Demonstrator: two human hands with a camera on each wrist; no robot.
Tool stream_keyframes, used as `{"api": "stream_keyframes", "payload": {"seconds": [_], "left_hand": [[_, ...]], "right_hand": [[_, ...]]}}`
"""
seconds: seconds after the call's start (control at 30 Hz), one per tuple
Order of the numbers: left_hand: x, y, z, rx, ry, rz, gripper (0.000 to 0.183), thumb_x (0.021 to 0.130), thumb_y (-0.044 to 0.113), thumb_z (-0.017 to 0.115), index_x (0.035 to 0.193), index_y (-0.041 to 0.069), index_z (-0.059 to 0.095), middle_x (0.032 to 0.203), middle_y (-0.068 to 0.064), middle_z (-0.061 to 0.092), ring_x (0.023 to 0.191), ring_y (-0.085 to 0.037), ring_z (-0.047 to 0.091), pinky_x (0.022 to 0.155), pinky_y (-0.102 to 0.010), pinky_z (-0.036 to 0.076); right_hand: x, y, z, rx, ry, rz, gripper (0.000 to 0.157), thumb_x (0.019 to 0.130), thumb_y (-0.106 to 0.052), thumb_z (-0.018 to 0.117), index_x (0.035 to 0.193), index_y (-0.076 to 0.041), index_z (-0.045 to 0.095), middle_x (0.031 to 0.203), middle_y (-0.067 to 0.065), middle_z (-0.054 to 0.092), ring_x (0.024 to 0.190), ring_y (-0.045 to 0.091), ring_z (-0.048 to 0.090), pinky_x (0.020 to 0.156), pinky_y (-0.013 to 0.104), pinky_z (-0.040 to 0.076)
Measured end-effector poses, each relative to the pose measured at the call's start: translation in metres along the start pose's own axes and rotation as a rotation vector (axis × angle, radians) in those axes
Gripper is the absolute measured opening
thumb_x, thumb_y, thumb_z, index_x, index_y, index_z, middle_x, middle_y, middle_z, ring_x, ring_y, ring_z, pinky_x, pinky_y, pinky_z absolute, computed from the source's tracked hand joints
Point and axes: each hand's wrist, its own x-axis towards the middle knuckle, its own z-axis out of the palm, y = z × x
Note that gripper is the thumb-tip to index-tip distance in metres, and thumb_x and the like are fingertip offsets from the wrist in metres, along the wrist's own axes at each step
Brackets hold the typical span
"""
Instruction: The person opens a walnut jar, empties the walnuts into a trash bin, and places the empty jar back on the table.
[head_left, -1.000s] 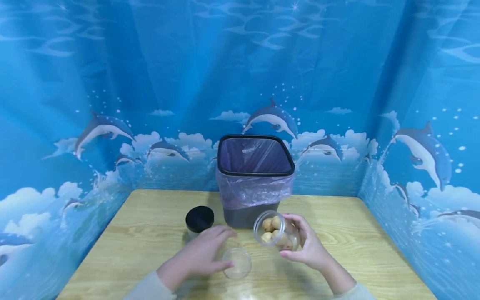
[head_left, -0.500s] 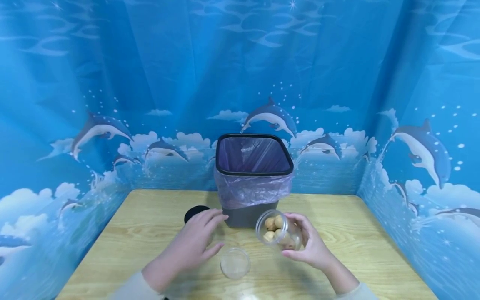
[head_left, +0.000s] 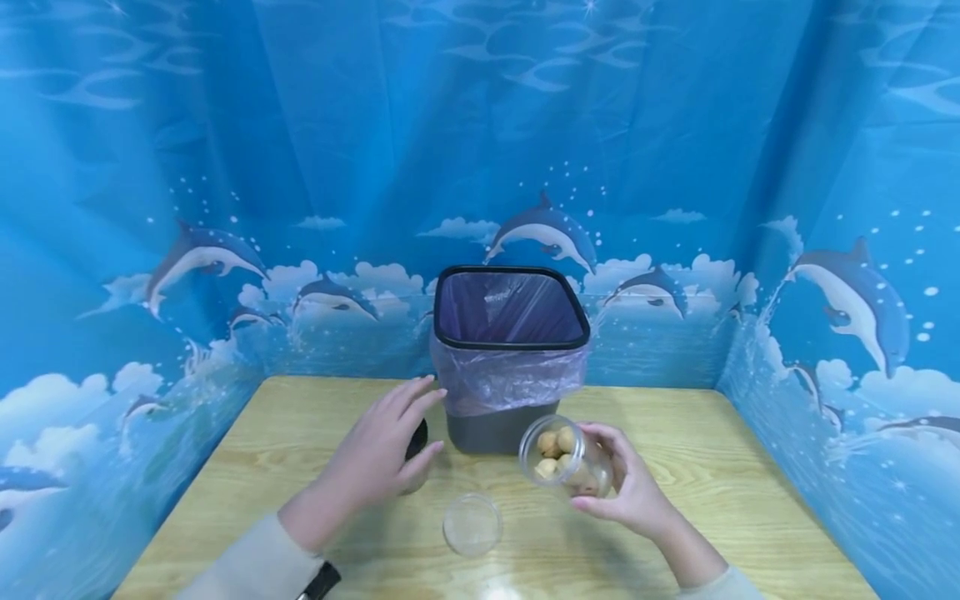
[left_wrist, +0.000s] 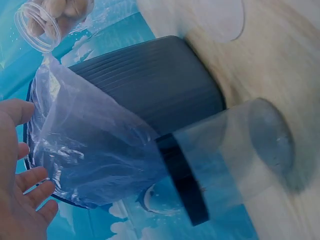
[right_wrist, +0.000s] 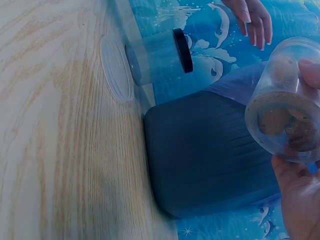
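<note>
My right hand (head_left: 633,496) grips a clear plastic jar (head_left: 592,471), tilted with its mouth facing left and no lid on it. Several walnuts (head_left: 557,442) lie inside. My left hand (head_left: 375,454) hovers with fingers spread and nothing in them, above a second clear jar (left_wrist: 230,150). That jar stands upright with a black lid (left_wrist: 182,180) on; in the head view the hand hides most of it. In the left wrist view a gap shows between the fingers and this lid. A round clear lid (head_left: 472,525) lies flat on the table between the hands.
Behind the jars stands a grey trash bin (head_left: 495,429) with a black rim (head_left: 510,343) and a purple liner bag (head_left: 517,379) folded over its top. The wooden table (head_left: 675,433) is walled in by a blue dolphin-print curtain (head_left: 337,167).
My left hand has moved away from the clear lid, up and left over the black-lidded jar. My right hand has shifted slightly right, still holding the jar of walnuts.
</note>
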Motion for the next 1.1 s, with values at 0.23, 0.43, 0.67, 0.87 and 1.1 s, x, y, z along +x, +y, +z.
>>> {"api": "stream_keyframes", "payload": {"seconds": [0.23, 0.43, 0.67, 0.87, 1.1], "left_hand": [[0.024, -0.004, -0.01, 0.043, 0.06, 0.05, 0.071, 0.095, 0.039, 0.067, 0.155, 0.013, 0.037, 0.16, -0.014, 0.031, 0.144, -0.034, 0.033, 0.114, -0.056, 0.031], [0.041, -0.007, -0.019, 0.074, 0.075, 0.044, 0.071, 0.097, 0.04, 0.064, 0.156, 0.013, 0.035, 0.161, -0.015, 0.03, 0.145, -0.035, 0.031, 0.113, -0.059, 0.032], [0.056, -0.009, -0.022, 0.075, 0.051, 0.008, 0.068, 0.101, 0.047, 0.053, 0.157, 0.015, 0.033, 0.163, -0.013, 0.024, 0.148, -0.033, 0.026, 0.115, -0.057, 0.028], [0.07, -0.009, -0.027, 0.069, 0.01, -0.061, 0.068, 0.102, 0.052, 0.049, 0.158, 0.019, 0.03, 0.166, -0.01, 0.019, 0.15, -0.033, 0.021, 0.118, -0.056, 0.022], [0.086, -0.007, -0.029, 0.055, -0.017, -0.084, 0.068, 0.102, 0.055, 0.045, 0.159, 0.022, 0.028, 0.166, -0.009, 0.017, 0.152, -0.031, 0.016, 0.12, -0.054, 0.017]], "right_hand": [[0.001, -0.002, -0.003, -0.009, 0.014, -0.003, 0.091, 0.062, 0.018, 0.082, 0.141, 0.009, 0.037, 0.14, -0.002, 0.051, 0.125, 0.009, 0.05, 0.105, 0.02, 0.04], [0.001, -0.003, -0.003, 0.006, 0.013, 0.005, 0.091, 0.063, 0.019, 0.081, 0.141, 0.01, 0.036, 0.141, -0.003, 0.05, 0.125, 0.01, 0.05, 0.105, 0.021, 0.041], [0.0, -0.003, -0.004, 0.004, 0.026, 0.002, 0.091, 0.063, 0.02, 0.08, 0.141, 0.01, 0.036, 0.142, -0.001, 0.049, 0.126, 0.01, 0.049, 0.105, 0.021, 0.041], [0.001, -0.004, -0.003, 0.009, 0.04, 0.027, 0.09, 0.063, 0.019, 0.081, 0.14, 0.011, 0.036, 0.141, -0.003, 0.049, 0.126, 0.01, 0.049, 0.105, 0.022, 0.042], [0.001, -0.001, -0.002, 0.016, 0.034, 0.007, 0.091, 0.062, 0.021, 0.08, 0.141, 0.012, 0.035, 0.142, -0.003, 0.049, 0.126, 0.01, 0.049, 0.105, 0.021, 0.041]]}}
